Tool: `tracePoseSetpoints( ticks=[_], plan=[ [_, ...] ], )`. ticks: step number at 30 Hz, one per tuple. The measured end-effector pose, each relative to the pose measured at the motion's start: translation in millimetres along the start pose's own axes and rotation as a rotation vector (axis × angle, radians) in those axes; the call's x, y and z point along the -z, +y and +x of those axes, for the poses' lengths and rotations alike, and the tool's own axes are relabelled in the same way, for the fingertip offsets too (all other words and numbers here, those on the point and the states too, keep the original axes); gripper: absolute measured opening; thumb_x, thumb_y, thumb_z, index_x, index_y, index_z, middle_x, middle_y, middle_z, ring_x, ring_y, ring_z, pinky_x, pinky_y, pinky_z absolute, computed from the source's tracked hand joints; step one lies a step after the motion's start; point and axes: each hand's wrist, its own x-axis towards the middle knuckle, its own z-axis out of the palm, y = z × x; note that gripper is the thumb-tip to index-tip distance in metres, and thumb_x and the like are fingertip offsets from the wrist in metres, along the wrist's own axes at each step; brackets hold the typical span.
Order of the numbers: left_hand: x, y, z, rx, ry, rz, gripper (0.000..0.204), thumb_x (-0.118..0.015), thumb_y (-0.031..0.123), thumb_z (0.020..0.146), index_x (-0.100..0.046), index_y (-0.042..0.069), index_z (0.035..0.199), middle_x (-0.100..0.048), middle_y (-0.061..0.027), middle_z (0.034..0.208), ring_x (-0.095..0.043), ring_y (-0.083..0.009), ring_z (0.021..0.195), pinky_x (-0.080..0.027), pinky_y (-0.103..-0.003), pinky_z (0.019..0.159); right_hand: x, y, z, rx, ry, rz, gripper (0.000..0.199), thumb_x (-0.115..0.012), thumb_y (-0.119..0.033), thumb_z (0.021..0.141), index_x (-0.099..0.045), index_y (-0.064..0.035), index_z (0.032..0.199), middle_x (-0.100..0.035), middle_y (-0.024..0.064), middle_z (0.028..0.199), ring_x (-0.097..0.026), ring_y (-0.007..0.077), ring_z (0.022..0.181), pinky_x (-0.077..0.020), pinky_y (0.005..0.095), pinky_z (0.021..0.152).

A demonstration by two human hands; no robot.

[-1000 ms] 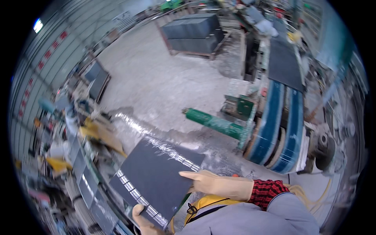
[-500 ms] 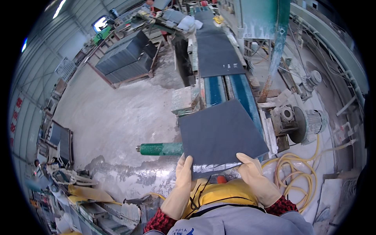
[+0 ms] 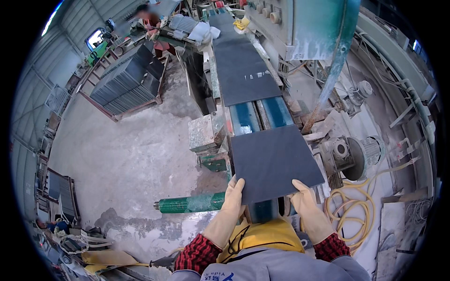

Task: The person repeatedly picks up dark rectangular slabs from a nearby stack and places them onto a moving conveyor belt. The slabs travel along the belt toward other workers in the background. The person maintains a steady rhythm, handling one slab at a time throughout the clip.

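A dark grey square slab [image 3: 273, 161] lies flat on the near end of a blue belt conveyor [image 3: 259, 114]. My left hand [image 3: 232, 196], in a pale glove, rests on the slab's near left corner. My right hand [image 3: 303, 196], gloved too, holds the near right edge. Farther along the belt lies another dark slab [image 3: 243, 77], with more beyond it.
A green roller [image 3: 190, 204] sticks out left below the conveyor. A motor [image 3: 363, 152] and coiled yellow hose [image 3: 349, 210] sit to the right. A rack of stacked dark slabs [image 3: 126, 79] stands far left on the concrete floor. A person [image 3: 147, 16] works at the far end.
I turned from the rack at my left to the conveyor, carrying the slab. It has gone from tilted in the air to flat on the belt.
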Motion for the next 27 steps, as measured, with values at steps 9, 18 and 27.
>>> tracePoseSetpoints(
  ticks=[9,18,27],
  plan=[
    [13.3,32.2,19.0,0.349,0.005,0.152,0.036,-0.046,0.028,0.105,-0.053,0.000,0.127,-0.062,-0.0183,0.126,-0.068,-0.0254,0.104,-0.059,-0.036,0.087,-2.3,10.8,99.8,0.033,0.077,0.012,0.024,-0.061,0.000,0.092,-0.060,0.0072,0.115,-0.063,0.0178,0.116,-0.064,0.0315,0.103,-0.0536,0.0416,0.087],
    [8.9,37.3,89.3,0.155,-0.004,0.052,0.031,-0.048,0.025,0.105,-0.052,0.000,0.121,-0.063,-0.0168,0.118,-0.067,-0.0268,0.107,-0.058,-0.039,0.094,-38.0,3.8,163.3,0.063,0.079,0.048,0.026,-0.062,-0.002,0.091,-0.055,0.0041,0.116,-0.063,0.0168,0.110,-0.063,0.0296,0.091,-0.0520,0.0389,0.077],
    [2.6,43.2,116.5,0.159,0.043,0.105,0.026,-0.044,0.022,0.106,-0.052,0.000,0.117,-0.063,-0.0181,0.117,-0.067,-0.0279,0.105,-0.060,-0.038,0.091,-32.4,0.2,196.3,0.040,0.035,0.091,0.034,-0.062,0.003,0.091,-0.053,0.0069,0.123,-0.058,0.0188,0.121,-0.063,0.0349,0.103,-0.0552,0.0456,0.085]
  ],
)
